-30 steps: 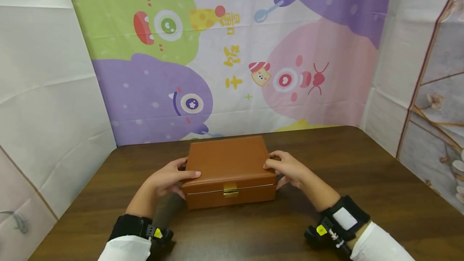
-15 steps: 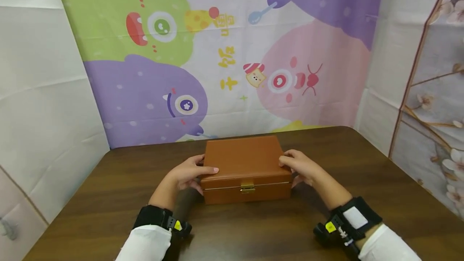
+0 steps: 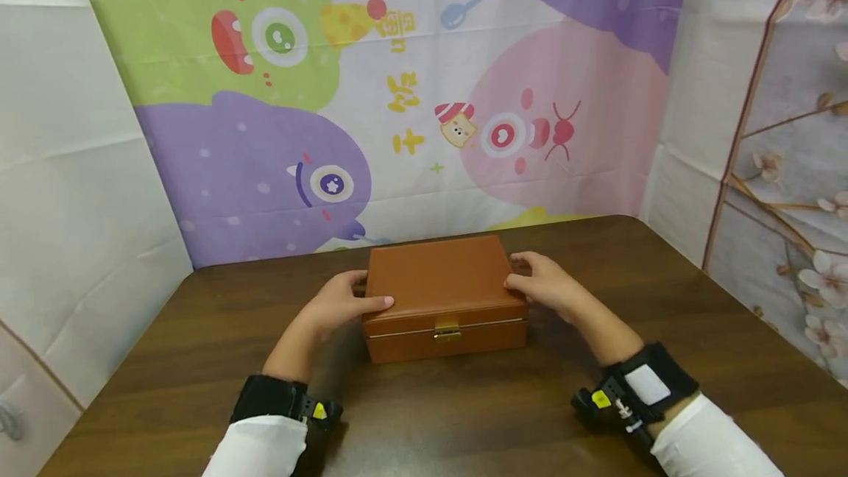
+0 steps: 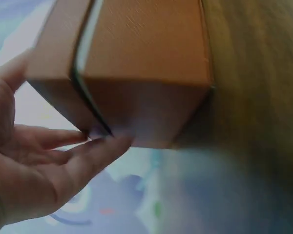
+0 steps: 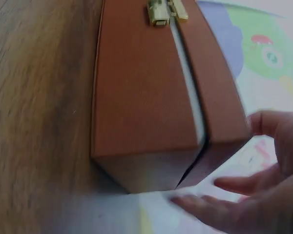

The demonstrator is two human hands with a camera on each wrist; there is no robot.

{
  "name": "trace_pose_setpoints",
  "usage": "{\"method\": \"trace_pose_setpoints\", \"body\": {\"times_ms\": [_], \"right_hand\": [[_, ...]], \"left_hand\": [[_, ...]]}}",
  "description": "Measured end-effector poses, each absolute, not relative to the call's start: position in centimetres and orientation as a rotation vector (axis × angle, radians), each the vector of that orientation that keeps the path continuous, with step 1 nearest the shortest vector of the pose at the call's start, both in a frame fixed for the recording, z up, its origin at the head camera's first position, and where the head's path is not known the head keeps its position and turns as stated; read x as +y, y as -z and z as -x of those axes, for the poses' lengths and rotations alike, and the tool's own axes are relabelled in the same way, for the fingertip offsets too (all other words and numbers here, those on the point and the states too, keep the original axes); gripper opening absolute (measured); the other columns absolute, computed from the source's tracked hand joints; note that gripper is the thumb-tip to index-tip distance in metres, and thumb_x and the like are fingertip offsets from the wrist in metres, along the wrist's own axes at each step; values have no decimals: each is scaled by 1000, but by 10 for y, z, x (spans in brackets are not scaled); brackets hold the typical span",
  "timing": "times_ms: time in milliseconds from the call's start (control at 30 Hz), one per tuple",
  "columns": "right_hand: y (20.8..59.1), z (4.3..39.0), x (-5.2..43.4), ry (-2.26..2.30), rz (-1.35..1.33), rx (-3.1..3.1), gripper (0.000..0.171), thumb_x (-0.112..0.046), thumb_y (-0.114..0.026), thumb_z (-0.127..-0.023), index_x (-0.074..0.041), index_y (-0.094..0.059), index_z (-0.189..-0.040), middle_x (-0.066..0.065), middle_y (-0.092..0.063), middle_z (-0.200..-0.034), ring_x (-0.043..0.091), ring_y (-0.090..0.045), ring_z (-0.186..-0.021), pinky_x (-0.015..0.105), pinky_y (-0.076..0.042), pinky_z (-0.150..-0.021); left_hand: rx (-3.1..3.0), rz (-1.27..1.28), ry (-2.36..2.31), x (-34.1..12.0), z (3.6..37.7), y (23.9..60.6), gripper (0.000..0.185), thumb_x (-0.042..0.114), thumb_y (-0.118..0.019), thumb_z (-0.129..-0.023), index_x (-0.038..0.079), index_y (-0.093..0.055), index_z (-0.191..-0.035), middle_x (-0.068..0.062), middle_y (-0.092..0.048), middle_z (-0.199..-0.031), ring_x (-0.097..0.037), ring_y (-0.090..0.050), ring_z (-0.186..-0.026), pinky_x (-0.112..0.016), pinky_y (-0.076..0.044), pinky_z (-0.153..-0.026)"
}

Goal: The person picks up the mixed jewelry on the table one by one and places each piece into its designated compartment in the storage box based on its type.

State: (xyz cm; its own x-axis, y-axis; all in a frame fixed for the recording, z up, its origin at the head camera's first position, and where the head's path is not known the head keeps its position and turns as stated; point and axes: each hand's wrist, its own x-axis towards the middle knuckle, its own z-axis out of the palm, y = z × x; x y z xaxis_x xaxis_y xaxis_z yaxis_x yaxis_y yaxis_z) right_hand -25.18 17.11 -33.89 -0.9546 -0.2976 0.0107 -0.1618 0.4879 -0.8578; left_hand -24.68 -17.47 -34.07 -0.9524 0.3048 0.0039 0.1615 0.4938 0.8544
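A brown leather-look box (image 3: 440,278) with a gold clasp (image 3: 447,333) stands on the table, lid down. A thin pale line marks the seam between lid and base. My left hand (image 3: 334,305) holds its left side, thumb lying on the lid's front left corner. In the left wrist view, that hand's fingertips (image 4: 118,142) reach the side wall at the seam. My right hand (image 3: 545,284) is at the opposite side, thumb at the lid's edge. The right wrist view shows its other fingers (image 5: 200,202) spread loosely, apart from the side wall.
The dark wooden table (image 3: 437,418) extends in front of the box and to both sides. Behind it hangs a cartoon-print cloth (image 3: 411,190). White panels (image 3: 86,168) close off the left, and a flower-print panel (image 3: 782,190) stands at the right.
The box has shifted to the right along the table with both hands. Since half a second ago, the right hand's lower fingers have come up from the side wall. The head view has tilted slightly.
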Motion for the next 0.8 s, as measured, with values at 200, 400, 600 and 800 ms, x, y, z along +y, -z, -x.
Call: {"method": "trace_pose_setpoints", "body": {"times_ms": [200,400,600,800], "right_hand": [[335,237,151,1118,981,3045,47,-15,-70,-87,4,-58,-128,25,-47,-137,41,-48,-124,56,-41,-99],[340,225,132,949,1199,2961,47,-19,-77,-83,-3,-63,-125,20,-45,-143,37,-46,-128,54,-41,-100],[347,222,124,775,1248,3037,52,-25,-82,-79,-7,-63,-124,18,-43,-146,37,-42,-131,53,-41,-101],[349,221,121,647,1306,3149,50,-27,-83,-79,-9,-64,-121,15,-52,-137,34,-48,-126,50,-44,-99]], "left_hand": [[3081,-977,-1033,-146,224,326,56,23,-85,-76,-1,-65,-123,-18,-51,-139,-36,-49,-127,-50,-38,-105],[3198,-1248,-511,-114,205,330,47,26,-89,-70,6,-71,-110,-9,-67,-116,-28,-60,-111,-43,-49,-95],[3369,-1211,-287,-103,201,336,43,29,-91,-67,11,-72,-102,-3,-69,-106,-23,-63,-98,-38,-56,-79],[3383,-1233,-297,-103,204,337,44,34,-90,-68,11,-74,-102,-3,-69,-105,-22,-64,-97,-38,-55,-80]]}}
